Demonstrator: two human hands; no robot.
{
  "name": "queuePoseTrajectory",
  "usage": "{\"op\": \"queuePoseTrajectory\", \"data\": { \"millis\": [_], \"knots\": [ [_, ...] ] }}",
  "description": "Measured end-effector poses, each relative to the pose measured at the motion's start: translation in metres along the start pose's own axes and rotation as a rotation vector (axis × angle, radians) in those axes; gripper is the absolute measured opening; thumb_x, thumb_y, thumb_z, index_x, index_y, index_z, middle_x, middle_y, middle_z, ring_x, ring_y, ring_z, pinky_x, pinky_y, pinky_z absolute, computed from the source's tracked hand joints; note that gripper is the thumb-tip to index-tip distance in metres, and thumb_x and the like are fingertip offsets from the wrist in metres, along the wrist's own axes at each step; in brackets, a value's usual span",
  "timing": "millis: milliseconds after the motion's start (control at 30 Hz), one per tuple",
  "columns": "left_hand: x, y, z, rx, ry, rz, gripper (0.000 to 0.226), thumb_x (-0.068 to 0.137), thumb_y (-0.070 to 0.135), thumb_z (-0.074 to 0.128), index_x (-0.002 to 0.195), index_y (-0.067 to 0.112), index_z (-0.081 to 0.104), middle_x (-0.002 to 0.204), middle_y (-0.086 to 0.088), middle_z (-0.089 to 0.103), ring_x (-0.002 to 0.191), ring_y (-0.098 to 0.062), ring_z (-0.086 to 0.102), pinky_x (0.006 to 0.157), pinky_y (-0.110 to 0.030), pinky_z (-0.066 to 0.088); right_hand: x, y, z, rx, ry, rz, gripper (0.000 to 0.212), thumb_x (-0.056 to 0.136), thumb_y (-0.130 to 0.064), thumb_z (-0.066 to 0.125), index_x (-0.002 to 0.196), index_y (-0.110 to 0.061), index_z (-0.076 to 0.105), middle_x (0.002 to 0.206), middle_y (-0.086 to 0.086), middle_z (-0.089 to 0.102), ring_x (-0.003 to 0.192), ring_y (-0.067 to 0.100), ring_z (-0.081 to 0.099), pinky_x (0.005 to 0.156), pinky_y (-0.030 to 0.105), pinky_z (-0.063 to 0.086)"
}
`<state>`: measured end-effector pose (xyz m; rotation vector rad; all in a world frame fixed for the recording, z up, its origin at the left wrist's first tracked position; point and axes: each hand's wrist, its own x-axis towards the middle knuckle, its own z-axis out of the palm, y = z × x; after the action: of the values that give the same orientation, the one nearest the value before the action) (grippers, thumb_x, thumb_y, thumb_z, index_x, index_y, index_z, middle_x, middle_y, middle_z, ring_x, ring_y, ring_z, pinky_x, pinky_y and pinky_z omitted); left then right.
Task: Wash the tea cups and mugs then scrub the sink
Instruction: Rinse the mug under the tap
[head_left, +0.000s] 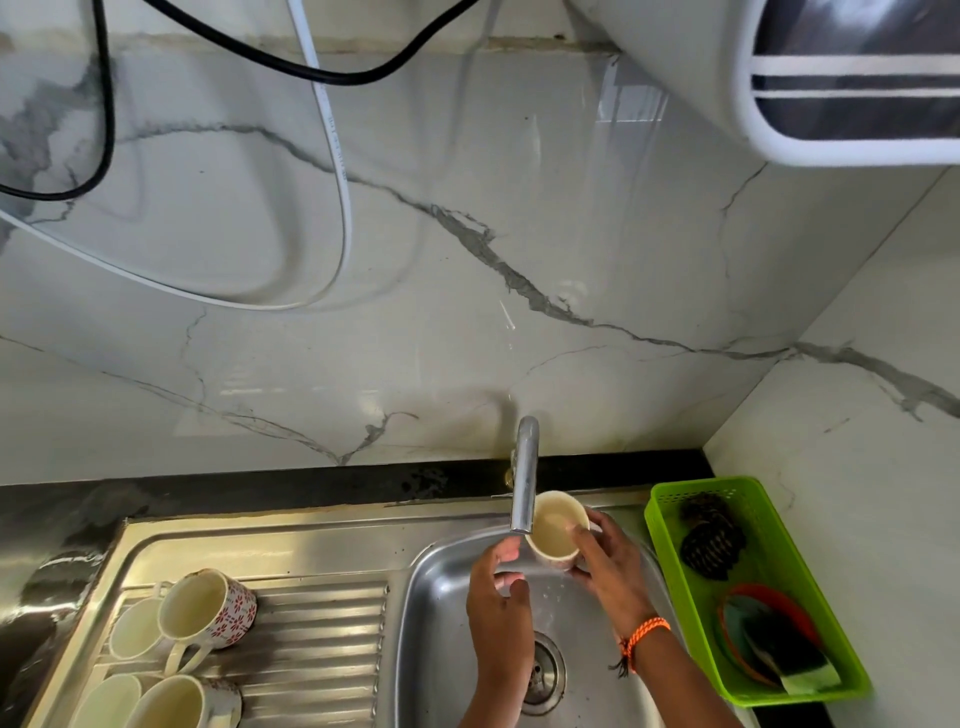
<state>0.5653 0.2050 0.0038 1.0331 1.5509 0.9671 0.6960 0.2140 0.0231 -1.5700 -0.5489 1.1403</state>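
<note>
Cream mug (557, 530) under tap (524, 475), above steel sink (441, 623); right hand (610, 564) fingers curled round it. Left hand (498, 597) fingers loosely bent, holding nothing. Washed mugs (171, 644) on drainer; marble wall.

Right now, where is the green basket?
In the head view the green basket sits on the right, on the counter beside the sink, against the side wall, just past the right hand holding a cup under the tap.
</note>
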Motion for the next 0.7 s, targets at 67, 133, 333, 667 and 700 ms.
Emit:
{"op": "queuePoseTrajectory", "data": {
  "millis": [67, 133, 333, 667, 700],
  "knots": [
    [-0.002, -0.005, -0.016, 0.021, 0.079, 0.052, 0.052, 0.094, -0.009, 0.06, 0.125, 0.032, 0.069, 0.12, 0.017, 0.072, 0.109, 0.001, 0.066, 0.088, -0.018, 0.055, 0.009, -0.006, 0.0, 0.05, -0.004, 0.0, 0.021, 0.097, -0.016, 0.072, 0.117, -0.024, 0.069, 0.113, 0.012, 0.075, 0.106, 0.035, 0.073, 0.087, 0.052, 0.063],
    [-0.006, 0.007, -0.011, -0.003, 0.07, 0.034, 0.051, 0.093, -0.009, 0.06, 0.119, 0.033, 0.071, 0.116, 0.018, 0.074, 0.108, -0.001, 0.067, 0.091, -0.023, 0.055, 0.016, -0.013, 0.004, 0.13, -0.03, 0.024, 0.025, 0.098, -0.016, 0.069, 0.122, -0.022, 0.067, 0.12, 0.013, 0.071, 0.112, 0.034, 0.07, 0.091, 0.049, 0.062],
    [-0.003, 0.006, -0.023, 0.005, 0.131, 0.031, 0.046, 0.091, -0.008, 0.06, 0.107, 0.033, 0.073, 0.104, 0.023, 0.074, 0.1, -0.001, 0.068, 0.089, -0.036, 0.059, 0.021, -0.022, 0.035, 0.277, -0.083, 0.067, 0.04, 0.083, -0.029, 0.083, 0.12, -0.021, 0.07, 0.126, 0.015, 0.067, 0.114, 0.035, 0.067, 0.091, 0.049, 0.061],
    [0.01, 0.01, -0.034, -0.126, 0.213, 0.01, 0.046, 0.097, 0.0, 0.064, 0.102, 0.045, 0.062, 0.098, 0.018, 0.072, 0.095, -0.015, 0.071, 0.082, -0.053, 0.061, -0.016, -0.004, 0.061, 0.255, -0.146, 0.104, 0.03, 0.095, -0.021, 0.067, 0.125, -0.021, 0.067, 0.125, 0.012, 0.071, 0.113, 0.035, 0.07, 0.078, 0.037, 0.063],
    [0.01, 0.012, -0.035, -0.152, 0.213, 0.006, 0.042, 0.1, 0.005, 0.064, 0.106, 0.046, 0.061, 0.099, 0.016, 0.073, 0.096, -0.017, 0.072, 0.08, -0.05, 0.062, -0.019, -0.002, 0.057, 0.234, -0.151, 0.099, 0.027, 0.098, -0.017, 0.066, 0.125, -0.021, 0.067, 0.123, 0.01, 0.071, 0.112, 0.032, 0.07, 0.08, 0.037, 0.063]
  ]
}}
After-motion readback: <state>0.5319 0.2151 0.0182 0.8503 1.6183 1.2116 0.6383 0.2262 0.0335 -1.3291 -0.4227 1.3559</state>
